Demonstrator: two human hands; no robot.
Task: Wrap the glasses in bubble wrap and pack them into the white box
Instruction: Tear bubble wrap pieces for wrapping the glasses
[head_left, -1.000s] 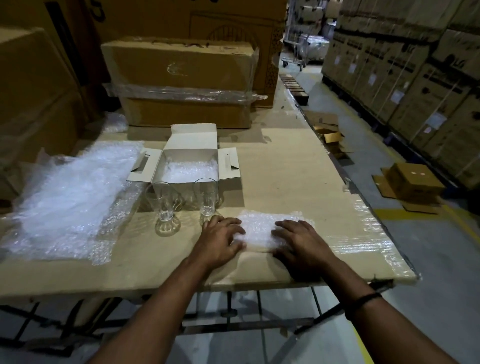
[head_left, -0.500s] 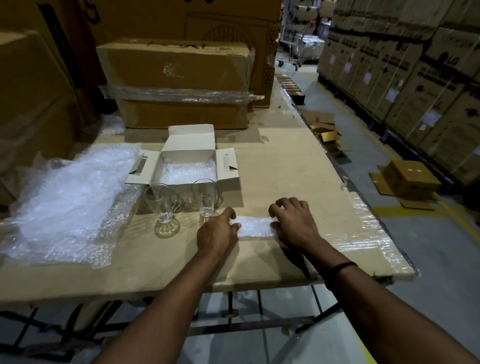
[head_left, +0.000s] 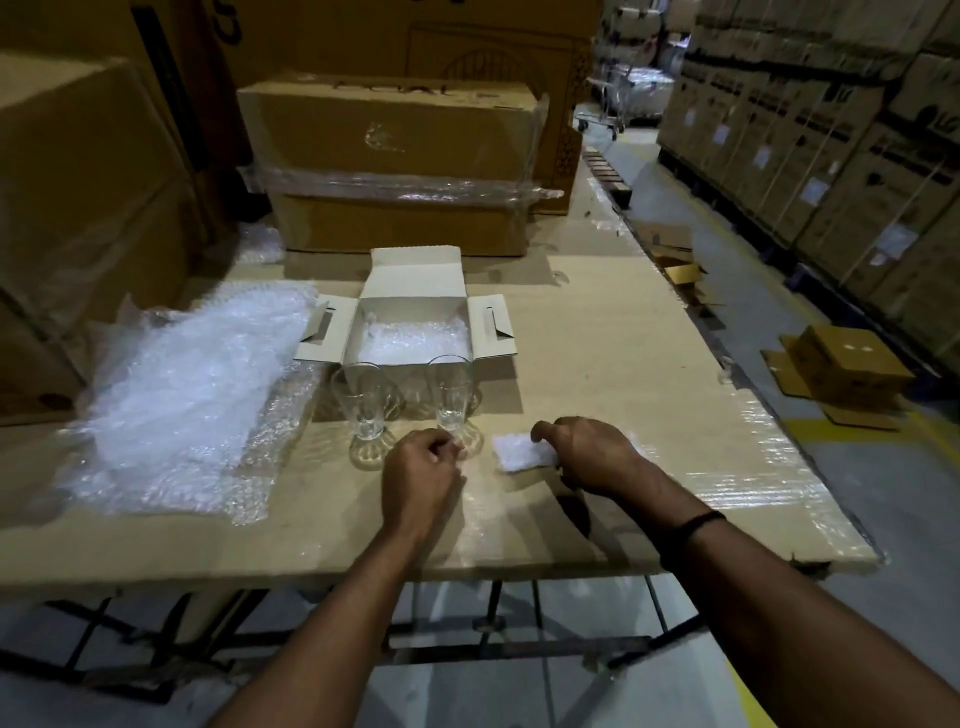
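Note:
Two clear footed glasses, a left glass (head_left: 363, 402) and a right glass (head_left: 451, 389), stand upright in front of the open white box (head_left: 415, 278), which has bubble wrap (head_left: 415, 338) inside. My right hand (head_left: 592, 452) grips a small rolled bubble-wrap bundle (head_left: 519, 451) lying on the table. My left hand (head_left: 421, 467) is curled with its fingertips at the foot of the right glass; whether it pinches the foot is unclear. A large loose bubble wrap sheet (head_left: 192, 395) is spread at the left.
The cardboard-covered table (head_left: 597, 353) ends close to me and drops off at the right to the aisle floor. Big cardboard cartons (head_left: 395, 135) stand behind the white box and a carton stack (head_left: 78, 208) at the left. A small brown box (head_left: 847, 364) lies on the floor.
The bubble wrap was rolled into a tight bundle. My left hand let go of it and moved left to the right glass's foot. My right hand stays on the bundle.

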